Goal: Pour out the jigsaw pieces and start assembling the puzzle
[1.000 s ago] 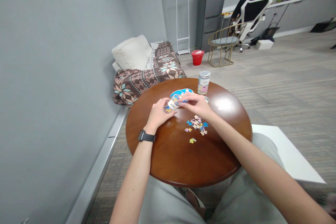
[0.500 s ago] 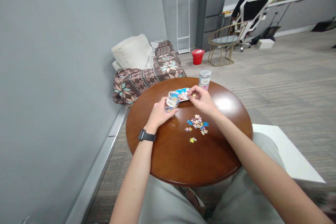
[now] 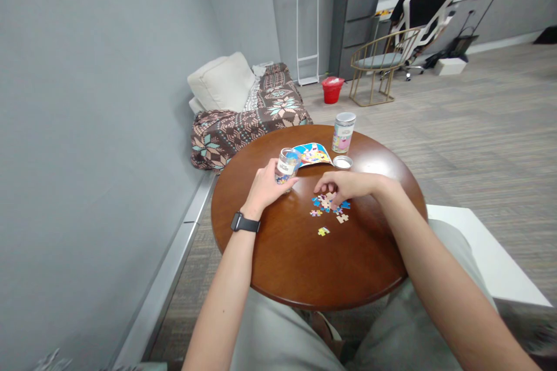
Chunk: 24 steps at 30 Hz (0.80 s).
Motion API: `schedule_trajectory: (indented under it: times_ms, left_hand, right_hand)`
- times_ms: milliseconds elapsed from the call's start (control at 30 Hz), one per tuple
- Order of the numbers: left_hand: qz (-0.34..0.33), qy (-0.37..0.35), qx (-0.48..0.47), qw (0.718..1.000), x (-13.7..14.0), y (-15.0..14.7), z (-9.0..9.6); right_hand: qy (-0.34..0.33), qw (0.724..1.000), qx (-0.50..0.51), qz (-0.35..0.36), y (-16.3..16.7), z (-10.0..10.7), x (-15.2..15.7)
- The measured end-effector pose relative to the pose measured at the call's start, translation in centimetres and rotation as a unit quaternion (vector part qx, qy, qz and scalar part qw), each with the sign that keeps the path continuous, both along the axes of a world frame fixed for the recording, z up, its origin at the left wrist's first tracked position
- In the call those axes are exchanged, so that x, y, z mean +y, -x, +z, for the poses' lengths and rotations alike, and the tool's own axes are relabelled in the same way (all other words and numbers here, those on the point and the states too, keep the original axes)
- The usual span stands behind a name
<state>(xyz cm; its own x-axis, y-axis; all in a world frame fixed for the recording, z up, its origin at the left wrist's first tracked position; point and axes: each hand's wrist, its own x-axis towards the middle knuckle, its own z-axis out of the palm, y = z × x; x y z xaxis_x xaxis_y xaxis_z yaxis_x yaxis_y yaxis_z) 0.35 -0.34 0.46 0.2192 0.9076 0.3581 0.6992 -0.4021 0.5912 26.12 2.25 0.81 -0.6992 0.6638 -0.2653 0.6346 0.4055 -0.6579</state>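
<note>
Right now, a little pile of jigsaw pieces (image 3: 322, 203), pink, blue and other colours, lies on the round brown bench (image 3: 278, 249). The right hand (image 3: 350, 185) is over the pile with its fingers bent down; I cannot tell if they pinch a piece. One yellow piece (image 3: 323, 232) lies by itself, nearer to the person. The left hand (image 3: 265, 186) grips a clear jar (image 3: 285, 168) with a white label and more pieces inside. A black watch (image 3: 245, 222) is on that wrist. Behind the jar is a bright picture sheet (image 3: 315, 152), with a round lid (image 3: 343, 162) by its corner. A second jar (image 3: 343, 133) stands past the lid, its silver top on. Farther off is a red bin (image 3: 333, 90).
</note>
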Motion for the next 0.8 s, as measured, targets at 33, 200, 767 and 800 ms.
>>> schedule_trajectory:
  times_ms: [33, 200, 767, 800]
  left_hand:
    - [0.0, 0.001, 0.0, 1.0, 0.0, -0.01, 0.01]
    - [0.002, 0.0, 0.005, 1.0, 0.03, -0.03, -0.04]
    - [0.004, 0.005, 0.007, 1.0, -0.02, 0.01, 0.02]
    - [0.004, 0.005, 0.006, 1.0, -0.04, 0.01, 0.05]
  right_hand:
    - [0.009, 1.0, -0.001, 0.001, 0.15, 0.09, -0.02]
    - [0.026, 1.0, -0.006, 0.003, 0.67, 0.61, -0.25]
    - [0.034, 0.999, -0.019, 0.002, 0.89, 0.69, -0.67]
    - [0.037, 0.999, -0.019, 0.003, 0.9, 0.74, -0.68]
